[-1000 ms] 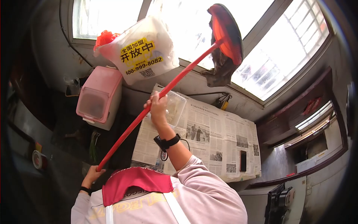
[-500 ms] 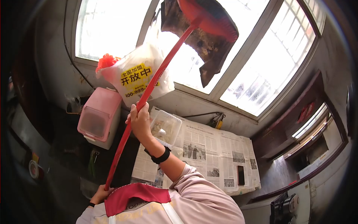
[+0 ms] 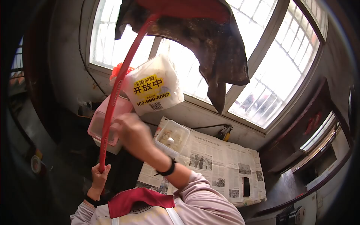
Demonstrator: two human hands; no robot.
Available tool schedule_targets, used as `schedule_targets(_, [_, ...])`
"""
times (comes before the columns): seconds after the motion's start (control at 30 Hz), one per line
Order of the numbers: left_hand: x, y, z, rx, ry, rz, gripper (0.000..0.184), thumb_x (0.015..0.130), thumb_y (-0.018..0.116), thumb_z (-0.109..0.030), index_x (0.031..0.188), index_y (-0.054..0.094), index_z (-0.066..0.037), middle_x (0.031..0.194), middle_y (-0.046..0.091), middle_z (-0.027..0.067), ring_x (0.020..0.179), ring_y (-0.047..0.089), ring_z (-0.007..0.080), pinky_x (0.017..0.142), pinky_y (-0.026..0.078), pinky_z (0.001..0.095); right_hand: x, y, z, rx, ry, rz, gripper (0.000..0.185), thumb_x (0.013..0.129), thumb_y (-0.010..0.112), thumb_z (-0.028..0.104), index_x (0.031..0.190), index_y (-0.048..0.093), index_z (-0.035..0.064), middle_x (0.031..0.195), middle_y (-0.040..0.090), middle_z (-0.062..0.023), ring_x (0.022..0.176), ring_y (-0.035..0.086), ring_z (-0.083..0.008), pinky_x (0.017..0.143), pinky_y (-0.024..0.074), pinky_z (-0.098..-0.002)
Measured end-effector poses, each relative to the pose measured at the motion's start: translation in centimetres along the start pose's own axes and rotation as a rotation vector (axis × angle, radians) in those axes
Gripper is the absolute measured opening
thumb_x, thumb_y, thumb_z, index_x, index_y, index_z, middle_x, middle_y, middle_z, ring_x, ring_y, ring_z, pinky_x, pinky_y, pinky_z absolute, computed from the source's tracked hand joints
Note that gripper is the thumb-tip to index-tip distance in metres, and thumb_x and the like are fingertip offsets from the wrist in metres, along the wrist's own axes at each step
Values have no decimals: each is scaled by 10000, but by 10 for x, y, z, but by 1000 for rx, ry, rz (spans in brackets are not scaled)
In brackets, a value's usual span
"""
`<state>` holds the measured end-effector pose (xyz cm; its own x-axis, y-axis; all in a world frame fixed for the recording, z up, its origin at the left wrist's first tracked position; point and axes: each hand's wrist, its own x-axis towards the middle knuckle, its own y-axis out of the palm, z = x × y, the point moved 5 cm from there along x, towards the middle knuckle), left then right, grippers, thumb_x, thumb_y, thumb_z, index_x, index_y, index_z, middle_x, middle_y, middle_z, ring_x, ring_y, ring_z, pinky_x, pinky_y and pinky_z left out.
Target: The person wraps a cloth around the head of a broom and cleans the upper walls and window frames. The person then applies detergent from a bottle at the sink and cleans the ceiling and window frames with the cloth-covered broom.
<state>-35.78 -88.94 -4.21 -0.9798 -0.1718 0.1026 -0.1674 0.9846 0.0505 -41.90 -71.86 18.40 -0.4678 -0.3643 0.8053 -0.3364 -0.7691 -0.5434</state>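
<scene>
My left hand (image 3: 99,177), low on the left, is wrapped round the lower end of a red pole (image 3: 119,80). My right hand (image 3: 132,134) is beside the pole, higher up; its fingers are smeared by motion, so whether they grip it cannot be made out. At the pole's top is a red head (image 3: 187,8), partly cut off by the frame, with a dark, stained cloth (image 3: 210,45) hanging from it in front of the window. Behind the pole are a white printed plastic bag (image 3: 153,88) and a pink-lidded bin (image 3: 98,122).
Newspaper (image 3: 221,157) covers a surface under the window (image 3: 187,67). On it are a clear plastic box (image 3: 173,138) with pale contents and a dark phone (image 3: 246,186). A black cable with a yellow-marked plug (image 3: 226,134) lies by the wall. Dark-framed shelving (image 3: 311,150) stands at right.
The pole has swung to the left and more upright; its head and cloth loom larger at the top. My right hand has moved down and left and is now blurred. My left hand keeps its grip.
</scene>
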Motion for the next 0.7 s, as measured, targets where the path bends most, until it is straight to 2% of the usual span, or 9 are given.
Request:
schedule_targets(0.07, [-11, -19, 12, -42, -32, -59, 288, 825, 651, -108, 607, 462, -95, 567, 368, -107, 539, 318, -14, 462, 252, 174, 10, -77, -12, -270, 10, -480, 529, 697, 713, 262, 1110, 504, 6, 1022, 551, -164, 913, 539, -352, 772, 447, -441])
schedule_targets(0.1, [-15, -27, 20, -39, -15, -80, 289, 826, 649, -111, 605, 462, -97, 561, 367, -102, 532, 313, -12, 457, 244, 179, 20, -113, -25, -407, 108, -616, 682, 671, 731, 306, 1198, 438, -13, 1100, 509, -194, 987, 495, -368, 857, 396, -466])
schedule_targets(0.13, [-21, -36, 26, -33, -42, -94, 293, 825, 648, -110, 600, 461, -97, 557, 365, -100, 530, 311, -10, 457, 244, 183, 48, -147, -15, -682, -5, -676, 756, 684, 724, 331, 1247, 369, -29, 1148, 456, -222, 1040, 447, -391, 911, 353, -475])
schedule_targets(0.3, [-48, -61, 50, 26, -88, -141, 309, 817, 650, -115, 581, 451, -92, 547, 365, -94, 527, 315, -3, 454, 248, 199, 145, -170, -99, -594, 166, -519, 1003, 691, 716, 451, 1351, 164, -65, 1259, 385, -289, 1157, 415, -408, 909, 373, -493])
schedule_targets(0.37, [-59, -72, 58, 105, -41, -168, 314, 807, 654, -121, 574, 447, -84, 548, 371, -92, 531, 317, 3, 456, 257, 214, 172, -155, -142, -156, 282, -348, 883, 723, 707, 397, 1330, 249, -52, 1173, 487, -239, 1055, 515, -334, 859, 431, -447])
schedule_targets(0.43, [-70, -82, 63, 99, -51, -186, 313, 806, 652, -124, 574, 446, -81, 550, 369, -91, 534, 316, 6, 458, 258, 217, 189, -134, -167, 428, 433, -139, 598, 814, 632, 321, 1226, 404, -47, 1066, 559, -179, 903, 597, -251, 802, 491, -360])
schedule_targets(0.47, [-77, -87, 64, 98, -54, -188, 313, 806, 650, -127, 574, 445, -78, 553, 368, -90, 537, 315, 10, 460, 259, 220, 193, -125, -176, 618, 467, -90, 384, 868, 549, 275, 1121, 493, -9, 1036, 569, -126, 934, 580, -220, 797, 490, -367])
schedule_targets(0.63, [-105, -109, 83, 147, -79, -211, 316, 803, 642, -124, 573, 435, -64, 550, 356, -76, 542, 313, 19, 462, 266, 229, 198, -80, -158, 779, 553, 76, 430, 902, 460, 372, 1142, 478, 15, 1109, 532, -126, 1051, 514, -240, 867, 452, -437])
schedule_targets(0.7, [-115, -112, 87, 170, -105, -236, 320, 801, 640, -124, 570, 428, -59, 545, 353, -70, 541, 313, 22, 462, 269, 233, 193, -62, -137, 1186, 726, 17, 475, 906, 441, 403, 1191, 444, 23, 1177, 501, -149, 1072, 499, -282, 914, 419, -445])
